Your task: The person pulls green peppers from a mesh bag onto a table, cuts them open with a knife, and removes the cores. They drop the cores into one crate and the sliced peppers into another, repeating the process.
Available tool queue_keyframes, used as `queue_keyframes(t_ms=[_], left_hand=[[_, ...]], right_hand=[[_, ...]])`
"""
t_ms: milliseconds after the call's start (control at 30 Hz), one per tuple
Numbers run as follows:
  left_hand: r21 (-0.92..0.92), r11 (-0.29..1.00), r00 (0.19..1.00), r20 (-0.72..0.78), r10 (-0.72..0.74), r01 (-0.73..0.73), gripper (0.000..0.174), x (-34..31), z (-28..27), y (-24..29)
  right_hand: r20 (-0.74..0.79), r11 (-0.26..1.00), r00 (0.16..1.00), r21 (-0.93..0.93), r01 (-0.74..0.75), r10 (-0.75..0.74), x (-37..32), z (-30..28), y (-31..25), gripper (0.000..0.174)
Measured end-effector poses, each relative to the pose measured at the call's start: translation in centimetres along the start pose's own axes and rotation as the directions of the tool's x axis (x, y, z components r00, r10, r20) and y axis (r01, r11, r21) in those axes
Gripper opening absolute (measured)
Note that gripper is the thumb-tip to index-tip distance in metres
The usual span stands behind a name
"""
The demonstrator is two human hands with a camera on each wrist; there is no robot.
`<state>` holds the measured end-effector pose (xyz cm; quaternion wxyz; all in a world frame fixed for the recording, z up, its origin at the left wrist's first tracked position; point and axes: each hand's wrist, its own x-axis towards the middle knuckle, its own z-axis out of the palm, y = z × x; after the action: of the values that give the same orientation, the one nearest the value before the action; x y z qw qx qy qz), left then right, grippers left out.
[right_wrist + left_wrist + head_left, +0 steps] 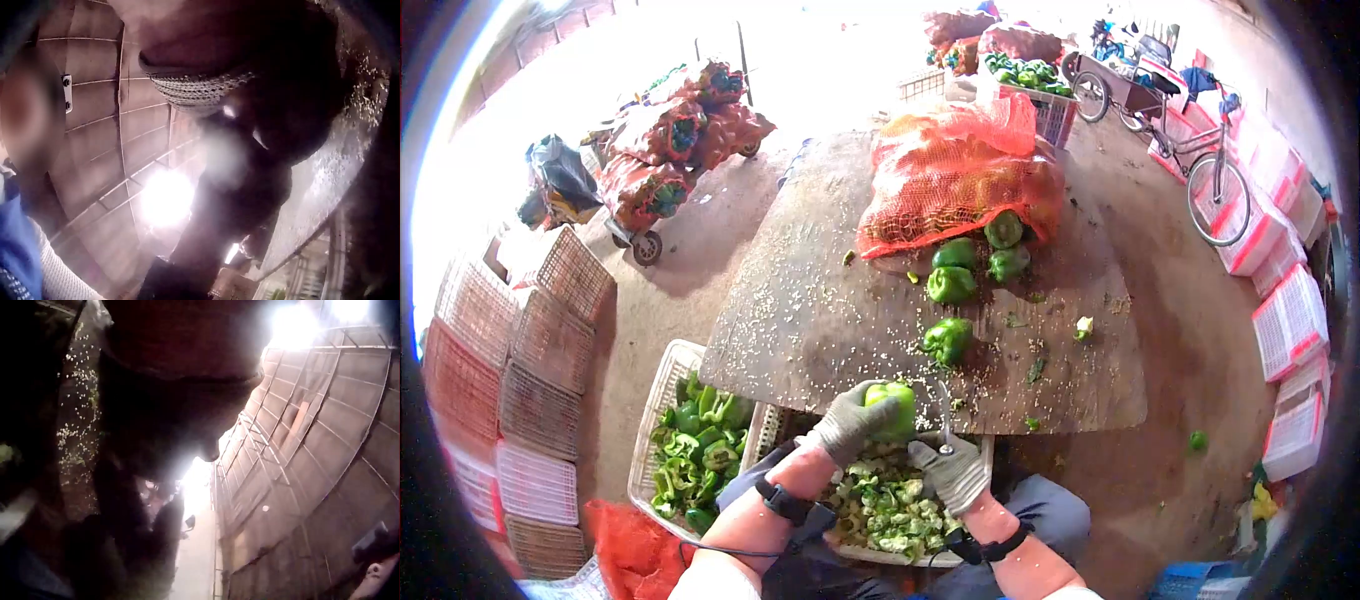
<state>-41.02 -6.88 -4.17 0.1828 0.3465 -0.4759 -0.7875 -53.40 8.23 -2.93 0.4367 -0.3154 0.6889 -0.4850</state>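
Observation:
In the head view my gloved left hand (847, 427) grips a green bell pepper (892, 408) above the table's near edge. Close to its right, my gloved right hand (952, 470) holds a thin, curved metal tool (945, 408) that points up and away. Beneath both hands sits a crate of pepper cores (895, 510). One whole bell pepper (947, 342) lies on the seed-strewn table (800, 290) just ahead, with several more farther back by a red mesh sack (960, 180). Both wrist views are dark, and the fingers barely show in them.
At my left a white crate (643, 480) holds cut green peppers (700, 445). Stacked crates (550, 350) line the left side, and more crates (1290, 320) the right. A cart of full sacks (665, 150) stands back left, a tricycle (1200, 150) back right.

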Motion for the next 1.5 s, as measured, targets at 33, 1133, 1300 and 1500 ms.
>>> queue_keyframes(t_ms=[33,1133,1300,1500], left_hand=[[0.046,0.999,1.000,0.014,0.013,-0.013,0.053,-0.1,0.2,0.6],[-0.461,0.851,0.947,-0.299,0.116,-0.250,0.035,7.6,-3.0,-2.8],[0.782,0.551,0.766,-0.153,0.624,-0.292,0.038,8.0,-3.8,-3.6],[0.783,0.199,0.807,0.564,0.173,-0.590,0.029,-1.0,4.6,3.6]], right_hand=[[0.028,0.998,0.999,0.050,0.028,-0.029,0.0,-0.3,0.7,0.030],[0.291,0.594,0.952,0.752,-0.287,0.092,-0.6,-4.9,0.7,0.048],[0.243,0.545,0.963,0.796,-0.265,0.113,-0.5,-5.2,1.0,0.050],[0.141,0.677,0.990,0.728,-0.113,0.014,0.8,-4.5,4.0,0.053]])
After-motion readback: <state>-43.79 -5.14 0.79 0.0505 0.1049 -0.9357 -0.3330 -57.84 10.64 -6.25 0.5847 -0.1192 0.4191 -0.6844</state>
